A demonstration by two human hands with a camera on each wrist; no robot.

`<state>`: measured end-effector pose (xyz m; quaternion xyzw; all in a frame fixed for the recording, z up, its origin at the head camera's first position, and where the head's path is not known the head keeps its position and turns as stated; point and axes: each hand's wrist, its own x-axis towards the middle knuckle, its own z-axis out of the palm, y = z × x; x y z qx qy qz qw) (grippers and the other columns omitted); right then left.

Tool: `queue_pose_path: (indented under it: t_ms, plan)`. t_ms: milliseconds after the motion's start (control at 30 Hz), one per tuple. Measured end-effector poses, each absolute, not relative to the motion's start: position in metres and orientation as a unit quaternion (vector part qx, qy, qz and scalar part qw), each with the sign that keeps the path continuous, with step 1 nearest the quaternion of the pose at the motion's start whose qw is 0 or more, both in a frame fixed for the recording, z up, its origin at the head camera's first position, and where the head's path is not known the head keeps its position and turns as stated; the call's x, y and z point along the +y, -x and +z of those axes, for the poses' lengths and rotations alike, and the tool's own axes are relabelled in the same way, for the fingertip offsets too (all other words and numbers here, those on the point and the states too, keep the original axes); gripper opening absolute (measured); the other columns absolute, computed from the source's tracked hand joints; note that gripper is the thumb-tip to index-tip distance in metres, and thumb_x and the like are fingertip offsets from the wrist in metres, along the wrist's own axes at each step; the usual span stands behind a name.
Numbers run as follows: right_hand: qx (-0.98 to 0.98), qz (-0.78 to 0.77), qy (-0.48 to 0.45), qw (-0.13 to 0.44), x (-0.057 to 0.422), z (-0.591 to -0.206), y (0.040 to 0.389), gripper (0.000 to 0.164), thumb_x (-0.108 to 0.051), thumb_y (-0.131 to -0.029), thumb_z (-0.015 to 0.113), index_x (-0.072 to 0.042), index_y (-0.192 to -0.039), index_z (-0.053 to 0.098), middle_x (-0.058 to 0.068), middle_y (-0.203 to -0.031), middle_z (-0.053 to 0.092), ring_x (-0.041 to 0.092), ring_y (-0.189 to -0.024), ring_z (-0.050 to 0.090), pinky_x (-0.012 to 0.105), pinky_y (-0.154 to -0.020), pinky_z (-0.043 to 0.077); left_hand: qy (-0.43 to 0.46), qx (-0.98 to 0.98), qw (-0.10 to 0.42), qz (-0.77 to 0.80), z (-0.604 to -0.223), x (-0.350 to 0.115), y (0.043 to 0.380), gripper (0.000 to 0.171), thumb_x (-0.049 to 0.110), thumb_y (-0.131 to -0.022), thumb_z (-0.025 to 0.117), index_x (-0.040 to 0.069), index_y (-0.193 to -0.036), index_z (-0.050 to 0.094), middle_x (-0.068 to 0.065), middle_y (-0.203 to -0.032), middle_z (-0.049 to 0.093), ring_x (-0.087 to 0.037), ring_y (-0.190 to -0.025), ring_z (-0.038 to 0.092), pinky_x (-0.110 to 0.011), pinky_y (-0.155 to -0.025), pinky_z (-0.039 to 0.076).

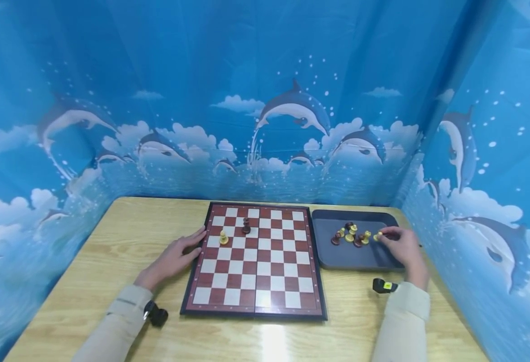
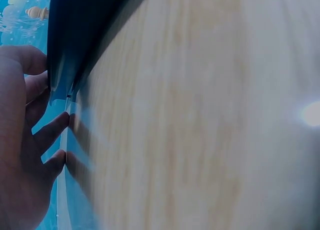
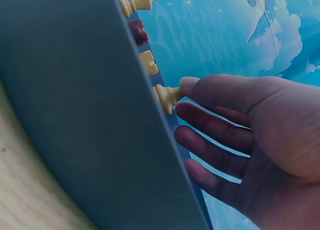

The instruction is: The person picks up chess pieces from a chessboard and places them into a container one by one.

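Observation:
My right hand point(image 1: 402, 246) pinches a pale yellow chess piece point(image 3: 168, 97) by its top with thumb and index finger; the other fingers extend loosely beside it. That piece is at the right side of the dark grey tray point(image 1: 346, 259), its head hidden by the fingertips. To its left stand several chess pieces, among them a yellow king point(image 3: 137, 2), a yellow rook point(image 3: 148, 63) and a brown rook point(image 3: 138, 32). My left hand point(image 1: 172, 259) touches the left edge of the chessboard point(image 1: 283, 256) with relaxed fingers. A yellow piece point(image 1: 223, 238) and a dark brown piece point(image 1: 246, 226) stand upright on the board.
Board and tray lie side by side on a wooden table point(image 1: 124, 231). A blue curtain point(image 1: 192, 65) printed with dolphins hangs behind the table and along its sides. Each wrist wears a small black camera.

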<state>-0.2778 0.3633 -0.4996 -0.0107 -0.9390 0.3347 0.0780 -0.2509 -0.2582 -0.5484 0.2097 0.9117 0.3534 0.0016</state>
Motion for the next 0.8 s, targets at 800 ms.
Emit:
queue_pose_path:
  t_ms: [800]
  plan:
    - [-0.936,0.342,0.010,0.079,0.356,-0.488,0.276,0.028,-0.010,-0.098,0.065,0.009,-0.119,0.067,0.030,-0.114,0.069,0.042,-0.105,0.065,0.039,-0.083,0.055,-0.204,0.913,0.006,0.353,-0.546,-0.257,0.250,0.053,0.024,-0.106,0.053,0.006,-0.155,0.039,-0.014,-0.165,0.029,-0.048,-0.145,0.034,-0.069,-0.119,0.023]
